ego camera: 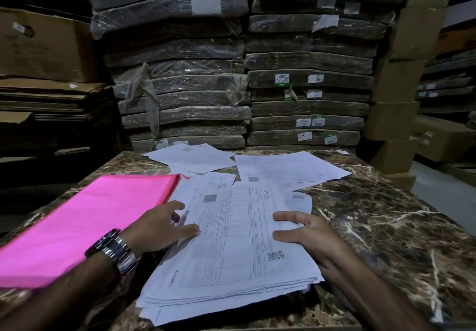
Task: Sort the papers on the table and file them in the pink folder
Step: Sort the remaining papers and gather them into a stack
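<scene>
Main stack of papers [231, 248] sits right in the middle of the marble bench [386, 227], near the front edge, its sheets fanned out unevenly at the bottom corner. A printed form with a QR code lies on top.

Both hands are on it. The left hand [154, 230] is at the stack's left edge, thumb flat on the top sheet, forefinger reaching over the edge, the other fingers curled under; whether they actually pinch a sheet, I can't tell. The right hand [309, 238] covers the right edge, thumb and forefinger straight and pressing down on the top page, nothing grasped.

The pink folder [85, 227] lies closed just left of the stack, angled across the bench's left corner, with the left forearm and its metal wristwatch [113, 250] over its near end.

Farther back, loose sheets [288, 168] spread across the far side of the bench. Behind that rise plastic-wrapped bundles [180, 93], with cardboard boxes [43, 44] to the left.
</scene>
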Demonstrator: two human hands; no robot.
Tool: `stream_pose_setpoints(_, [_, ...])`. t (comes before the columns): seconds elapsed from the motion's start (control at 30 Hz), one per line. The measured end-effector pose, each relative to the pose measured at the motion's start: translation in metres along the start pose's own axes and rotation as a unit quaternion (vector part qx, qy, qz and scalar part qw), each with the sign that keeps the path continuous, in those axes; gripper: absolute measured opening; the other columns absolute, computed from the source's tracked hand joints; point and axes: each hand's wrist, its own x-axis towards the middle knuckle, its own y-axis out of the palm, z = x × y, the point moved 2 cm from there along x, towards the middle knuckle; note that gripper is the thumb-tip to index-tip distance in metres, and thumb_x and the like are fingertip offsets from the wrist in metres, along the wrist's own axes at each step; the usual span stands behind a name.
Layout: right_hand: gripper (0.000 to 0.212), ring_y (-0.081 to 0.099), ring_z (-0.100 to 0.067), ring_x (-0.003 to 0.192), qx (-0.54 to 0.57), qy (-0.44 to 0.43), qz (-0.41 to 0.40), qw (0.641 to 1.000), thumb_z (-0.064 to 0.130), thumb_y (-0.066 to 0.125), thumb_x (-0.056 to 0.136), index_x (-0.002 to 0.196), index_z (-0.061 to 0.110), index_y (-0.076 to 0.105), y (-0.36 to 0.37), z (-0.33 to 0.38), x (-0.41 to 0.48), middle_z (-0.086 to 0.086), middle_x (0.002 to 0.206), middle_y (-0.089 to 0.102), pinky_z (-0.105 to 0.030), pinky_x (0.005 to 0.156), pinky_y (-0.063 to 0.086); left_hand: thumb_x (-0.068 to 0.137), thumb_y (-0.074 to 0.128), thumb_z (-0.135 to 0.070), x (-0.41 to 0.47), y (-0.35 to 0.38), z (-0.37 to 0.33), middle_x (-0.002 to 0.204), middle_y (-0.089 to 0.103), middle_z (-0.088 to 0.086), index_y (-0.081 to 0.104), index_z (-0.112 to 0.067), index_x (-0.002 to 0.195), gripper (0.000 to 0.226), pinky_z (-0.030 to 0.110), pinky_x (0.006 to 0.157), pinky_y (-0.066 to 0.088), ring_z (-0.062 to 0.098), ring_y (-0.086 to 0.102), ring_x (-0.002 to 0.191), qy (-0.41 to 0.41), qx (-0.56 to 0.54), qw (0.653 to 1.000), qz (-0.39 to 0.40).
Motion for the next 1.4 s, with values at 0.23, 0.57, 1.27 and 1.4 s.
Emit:
stream_pose_setpoints(0.23, [0.033,0.072,-0.028,0.060,0.020,0.001,0.023,1.000,-0.015,0.067,0.077,0.105,0.003,0.069,-0.006,0.002,-0.014,-0.020,0.087,0.074,-0.028,0.046,0.054,0.076,0.055,-0.069,-0.019,-0.009,-0.007,0.102,0.061,-0.008,0.039,-0.019,0.137,0.081,0.018,0.068,0.044,0.007,0.059,0.088,-0.062,0.062,0.995,0.040])
stream_pose_setpoints(0.57, [0.035,0.073,-0.034,0.077,-0.050,0.022,0.047,0.997,-0.013,0.070,0.076,0.107,0.004,0.070,-0.003,0.001,-0.014,-0.016,0.092,0.076,-0.036,0.061,0.058,0.068,0.083,-0.032,-0.033,0.006,-0.012,0.084,0.058,-0.003,0.046,-0.035,0.128,0.070,0.035,0.077,0.041,0.020,0.055,0.077,-0.053,-0.249,0.966,0.044])
stream_pose_setpoints(1.27, [0.027,0.073,-0.035,0.087,-0.157,0.019,0.075,0.984,-0.007,0.076,0.074,0.098,0.006,0.074,0.005,0.026,-0.025,-0.015,0.093,0.076,-0.045,0.083,0.059,0.069,0.083,-0.014,-0.034,0.000,-0.012,0.100,0.074,0.013,0.076,-0.028,0.092,0.028,0.059,0.091,0.045,0.050,0.065,0.095,0.008,-0.295,0.955,0.001])
stream_pose_setpoints(1.4, [0.027,0.073,-0.030,0.082,-0.142,-0.002,0.095,0.985,-0.009,0.074,0.075,0.098,0.004,0.074,0.014,0.031,-0.032,-0.016,0.094,0.076,-0.035,0.073,0.061,0.070,0.081,-0.010,-0.046,-0.018,-0.011,0.098,0.075,0.004,0.076,-0.025,0.094,0.029,0.053,0.089,0.047,0.050,0.059,0.104,0.035,-0.307,0.951,-0.009])
